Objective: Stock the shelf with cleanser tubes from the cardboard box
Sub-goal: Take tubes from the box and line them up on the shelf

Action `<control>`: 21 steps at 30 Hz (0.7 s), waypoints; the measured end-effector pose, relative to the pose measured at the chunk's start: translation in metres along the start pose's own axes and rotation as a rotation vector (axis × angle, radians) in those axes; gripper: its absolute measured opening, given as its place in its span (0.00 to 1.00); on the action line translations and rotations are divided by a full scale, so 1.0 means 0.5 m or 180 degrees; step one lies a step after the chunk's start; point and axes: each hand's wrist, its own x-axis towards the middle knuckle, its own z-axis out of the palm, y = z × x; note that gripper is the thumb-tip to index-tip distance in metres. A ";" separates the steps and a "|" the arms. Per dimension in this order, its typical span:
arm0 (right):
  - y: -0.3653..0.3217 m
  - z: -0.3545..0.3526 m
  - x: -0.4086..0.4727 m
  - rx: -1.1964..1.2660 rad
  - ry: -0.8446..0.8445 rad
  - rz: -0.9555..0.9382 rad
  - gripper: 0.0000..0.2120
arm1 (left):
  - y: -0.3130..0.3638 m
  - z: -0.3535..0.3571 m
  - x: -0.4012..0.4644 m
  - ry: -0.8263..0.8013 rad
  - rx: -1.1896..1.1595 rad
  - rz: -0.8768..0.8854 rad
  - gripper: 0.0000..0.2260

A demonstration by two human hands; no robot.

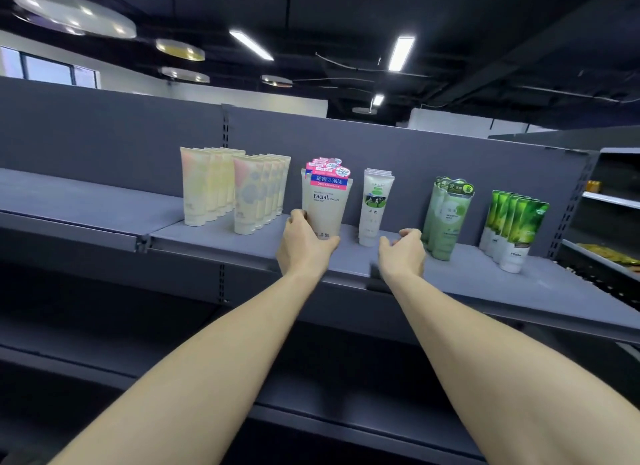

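Cleanser tubes stand upright in rows on the grey shelf [221, 236], and the beige facial cleanser tube [327, 208] heads its row near the middle, its base gripped by the left hand [303, 246], fingers curled round its left side. The right hand [401, 253] hovers just above the shelf between the white tube [374, 208] and the pale green tubes [446, 219], fingers loosely curled and holding nothing. Bare shelf lies between the rows and along the front edge.
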 end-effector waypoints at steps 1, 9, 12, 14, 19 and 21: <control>-0.007 0.013 -0.010 -0.0018 -0.0012 -0.0017 0.18 | -0.007 -0.005 0.005 -0.0024 -0.0009 0.0016 0.26; -0.035 0.079 -0.062 -0.0088 0.0058 -0.0187 0.15 | -0.033 -0.020 0.045 -0.0149 -0.0009 0.0016 0.25; -0.037 0.083 -0.066 -0.0044 0.0113 -0.0218 0.14 | -0.039 -0.021 0.058 -0.0187 0.0001 0.0026 0.25; -0.033 0.083 -0.069 -0.0023 0.0146 -0.0231 0.13 | -0.042 -0.020 0.061 -0.0203 0.0019 0.0056 0.25; -0.025 0.069 -0.084 0.0075 0.0160 -0.0316 0.11 | -0.044 -0.022 0.057 -0.0227 -0.0032 0.0094 0.27; -0.022 0.060 -0.086 0.0091 0.0146 -0.0347 0.11 | -0.042 -0.024 0.053 -0.0258 -0.0029 0.0103 0.27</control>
